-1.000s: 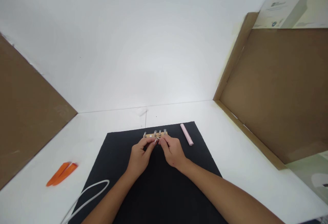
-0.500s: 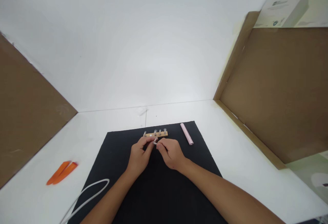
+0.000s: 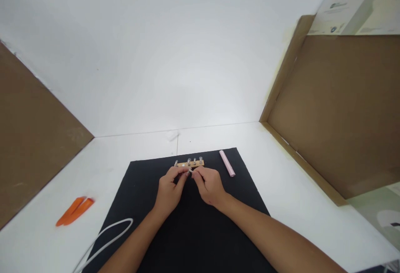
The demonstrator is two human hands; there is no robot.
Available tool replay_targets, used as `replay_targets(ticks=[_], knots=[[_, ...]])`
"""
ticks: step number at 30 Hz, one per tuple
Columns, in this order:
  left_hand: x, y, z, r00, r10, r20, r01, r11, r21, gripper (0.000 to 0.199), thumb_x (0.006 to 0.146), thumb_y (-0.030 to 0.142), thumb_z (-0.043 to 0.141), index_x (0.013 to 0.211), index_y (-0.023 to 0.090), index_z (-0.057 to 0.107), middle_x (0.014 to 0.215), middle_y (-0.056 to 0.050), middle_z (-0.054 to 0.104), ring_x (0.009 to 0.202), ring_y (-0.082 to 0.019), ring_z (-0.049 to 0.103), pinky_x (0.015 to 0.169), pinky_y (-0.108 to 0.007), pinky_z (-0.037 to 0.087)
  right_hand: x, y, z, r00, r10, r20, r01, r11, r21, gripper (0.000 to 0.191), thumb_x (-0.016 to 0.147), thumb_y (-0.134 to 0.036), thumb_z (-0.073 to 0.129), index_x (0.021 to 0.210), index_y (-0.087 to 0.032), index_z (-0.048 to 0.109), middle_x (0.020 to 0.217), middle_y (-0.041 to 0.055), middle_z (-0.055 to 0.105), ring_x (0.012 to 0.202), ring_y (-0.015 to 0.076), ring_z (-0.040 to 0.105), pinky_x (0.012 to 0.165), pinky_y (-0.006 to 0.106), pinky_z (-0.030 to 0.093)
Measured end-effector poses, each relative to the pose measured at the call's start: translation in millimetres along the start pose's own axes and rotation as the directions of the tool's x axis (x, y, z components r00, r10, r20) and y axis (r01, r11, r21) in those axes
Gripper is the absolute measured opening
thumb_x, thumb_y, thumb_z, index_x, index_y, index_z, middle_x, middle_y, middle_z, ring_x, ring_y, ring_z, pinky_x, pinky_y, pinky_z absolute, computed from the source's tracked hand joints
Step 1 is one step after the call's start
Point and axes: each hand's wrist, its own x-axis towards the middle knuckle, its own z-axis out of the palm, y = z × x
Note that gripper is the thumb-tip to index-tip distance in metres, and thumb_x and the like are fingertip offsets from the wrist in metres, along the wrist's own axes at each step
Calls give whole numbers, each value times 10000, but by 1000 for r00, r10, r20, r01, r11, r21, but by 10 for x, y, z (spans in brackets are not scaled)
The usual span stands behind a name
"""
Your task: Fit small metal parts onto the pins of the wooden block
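My left hand (image 3: 170,189) pinches a small silvery piece (image 3: 189,172) between thumb and forefinger. Facing it, my right hand (image 3: 208,184) has its fingertips closed on a thin pale rod (image 3: 191,171), whose far end meets the silvery piece; I cannot make out the exact kind of either. Just beyond the fingertips lies a narrow wooden strip (image 3: 198,164) carrying several small clear-and-metal pieces. One spot on it shows a white dot. The left fingers cover part of the strip's near edge.
Both hands work over a black mat (image 3: 193,231) on a white table (image 3: 281,173). A pink tube (image 3: 227,164) lies on the mat at right. A white cable (image 3: 112,225) loops at left, near orange strips (image 3: 75,211). Brown boards (image 3: 337,110) stand at the sides.
The pale rod in my right hand has turned from lying level below the silvery piece to pointing up against it. Both hands stay in nearly the same place.
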Motion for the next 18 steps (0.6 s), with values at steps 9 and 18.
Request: replay_targets(ticks=[9,18], knots=[[7,20,-12,999,18,-31,-17,1000,22,178,890,272,554,974,210,697,947,-46,709,882,-177,665,808,-291,528,-7,-13,2,996,-81,39,84,994,-71,327,981,-283,372,757,-183,590,663,27,613,617,144,552,608,257,359],[3,32,-19,997,67,-25,-66,997,26,157,893,272,561,957,228,698,935,-35,709,870,-170,656,803,-285,520,11,3,5,996,56,-69,-59,998,-39,321,987,-289,378,785,-187,606,660,30,628,595,149,577,581,256,365]])
